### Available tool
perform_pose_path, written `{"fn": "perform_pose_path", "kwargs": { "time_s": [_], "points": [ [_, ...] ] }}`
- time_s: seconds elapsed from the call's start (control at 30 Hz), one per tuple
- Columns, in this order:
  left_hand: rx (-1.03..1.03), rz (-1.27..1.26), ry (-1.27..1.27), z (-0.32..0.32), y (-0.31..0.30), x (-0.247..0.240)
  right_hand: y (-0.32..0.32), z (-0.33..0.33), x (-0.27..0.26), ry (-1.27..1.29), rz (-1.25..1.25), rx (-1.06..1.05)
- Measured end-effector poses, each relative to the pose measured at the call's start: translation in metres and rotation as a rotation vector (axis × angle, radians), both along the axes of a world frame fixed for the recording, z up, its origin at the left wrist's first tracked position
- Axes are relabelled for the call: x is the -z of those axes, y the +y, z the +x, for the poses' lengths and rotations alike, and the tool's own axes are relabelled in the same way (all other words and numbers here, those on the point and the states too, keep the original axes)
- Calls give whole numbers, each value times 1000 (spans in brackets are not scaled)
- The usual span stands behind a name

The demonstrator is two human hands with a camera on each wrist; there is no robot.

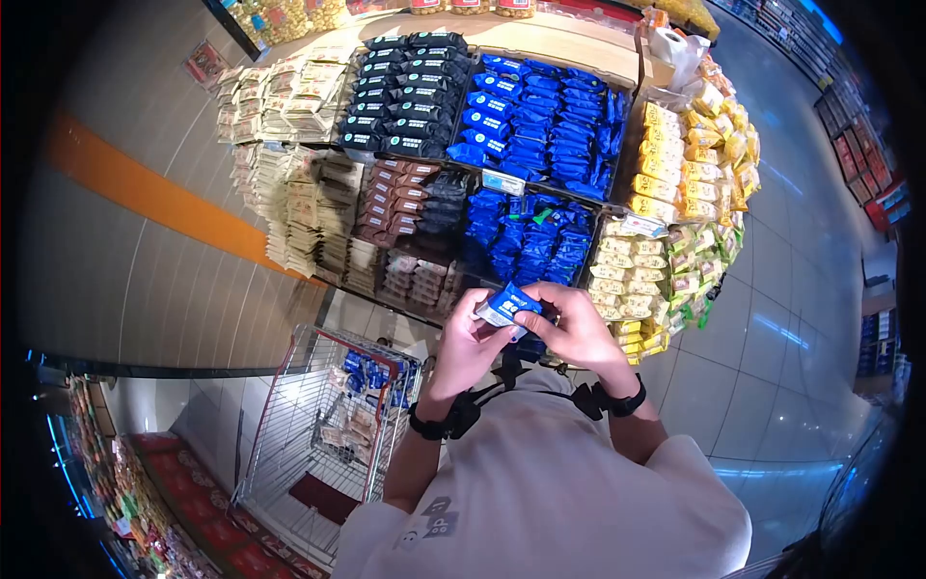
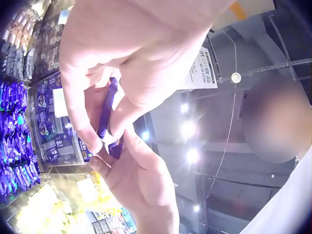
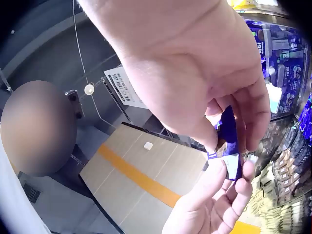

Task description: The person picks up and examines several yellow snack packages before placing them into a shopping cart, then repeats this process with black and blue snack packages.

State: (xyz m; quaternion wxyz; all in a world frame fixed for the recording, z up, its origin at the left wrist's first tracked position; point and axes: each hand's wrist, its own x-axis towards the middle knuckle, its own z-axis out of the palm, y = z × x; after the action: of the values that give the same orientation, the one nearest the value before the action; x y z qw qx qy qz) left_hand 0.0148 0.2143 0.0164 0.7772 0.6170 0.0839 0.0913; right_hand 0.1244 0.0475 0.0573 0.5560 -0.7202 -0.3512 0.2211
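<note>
A small blue snack packet with white print (image 1: pixel 508 307) is held between both hands in front of the chest. My left hand (image 1: pixel 463 338) pinches its left end between thumb and fingers. At the other end, my right hand (image 1: pixel 571 326) grips it, the thumb lying across its printed face. In the left wrist view the packet (image 2: pixel 106 109) shows edge-on, with the fingertips of both hands close together at its lower end. The right wrist view shows the blue packet (image 3: pixel 229 139) with a pale patch near its lower end.
Just ahead is a display with compartments of blue packets (image 1: pixel 531 236), black packets (image 1: pixel 410 92), cream packets (image 1: pixel 309 96) and yellow packets (image 1: pixel 661 164). A wire shopping cart (image 1: pixel 280 405) holding several packets stands at the left. Tiled floor (image 1: pixel 772 386) extends to the right.
</note>
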Motion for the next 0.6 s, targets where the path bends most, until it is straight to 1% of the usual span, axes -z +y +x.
{"fn": "perform_pose_path", "kwargs": {
  "time_s": [0.17,0.23,0.3,0.37,0.4,0.43,0.5,0.57,0.6],
  "points": [
    [41,103,7,2,-4,5,-7,7,-11,21,-54,16],
    [50,152,6,2,-5,2,-6,11,-24,-99,-57,-35],
    [20,163,-2,2,-9,0,-9,20,-35,-78,-109,-61],
    [-1,122,8,-3,-10,2,-15,34,-39,-243,-90,46],
    [15,177,10,-5,-8,5,-17,44,-44,-327,-91,145],
    [7,175,8,-9,-4,8,-19,54,-52,-412,-91,244],
    [97,240,33,-20,4,16,-21,72,-65,-588,-147,473],
    [72,205,71,-33,9,31,-22,94,-64,-807,-118,589],
    [58,224,99,-41,15,40,-22,105,-61,-844,-124,606]
  ]
}}
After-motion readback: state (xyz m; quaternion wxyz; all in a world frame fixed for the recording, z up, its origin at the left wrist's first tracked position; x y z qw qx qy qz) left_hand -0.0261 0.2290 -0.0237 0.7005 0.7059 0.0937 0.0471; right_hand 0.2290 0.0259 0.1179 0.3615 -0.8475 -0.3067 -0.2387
